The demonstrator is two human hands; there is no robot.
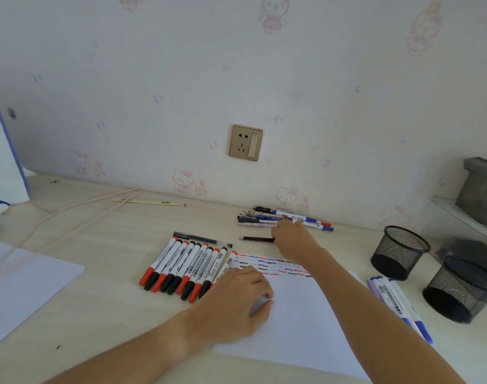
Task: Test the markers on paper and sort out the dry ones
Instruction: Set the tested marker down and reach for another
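Note:
A white test sheet lies in front of me, with red, blue and black squiggles along its far edge. My left hand rests on the sheet's left side, fingers loosely curled. My right hand reaches far across the desk to a pile of pens and markers by the wall, and its fingers touch a thin dark pen; whether they grip it is hidden. A row of red- and black-capped whiteboard markers lies left of the sheet. Several blue and purple markers lie to the right.
Two black mesh pen cups stand at the right. A second white sheet lies at the left, with a pink cord and a chopstick-like strip behind it. A wall socket sits above the desk.

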